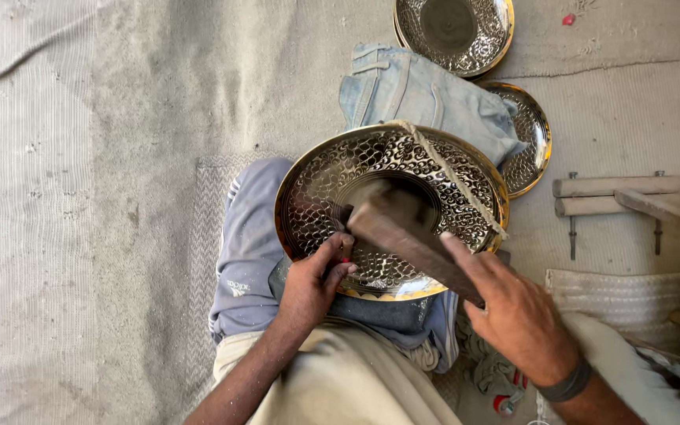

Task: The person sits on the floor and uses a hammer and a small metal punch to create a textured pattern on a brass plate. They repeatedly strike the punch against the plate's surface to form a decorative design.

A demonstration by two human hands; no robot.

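A round engraved metal plate (316,193) with a gold rim rests on my lap. A taut strip of cloth or cord (458,185) runs across its right side. My left hand (308,287) pinches a small dark punch against the plate's lower inner ring. My right hand (517,315) grips the wooden handle of a hammer (407,240), whose blurred head hovers over the plate's centre, just above the punch.
Two more engraved plates lie on the floor beyond, one at the top (454,31) and one (537,142) partly under folded denim cloth (419,94). A wooden frame with bolts (615,197) stands at the right. Grey matting (80,197) covers the floor.
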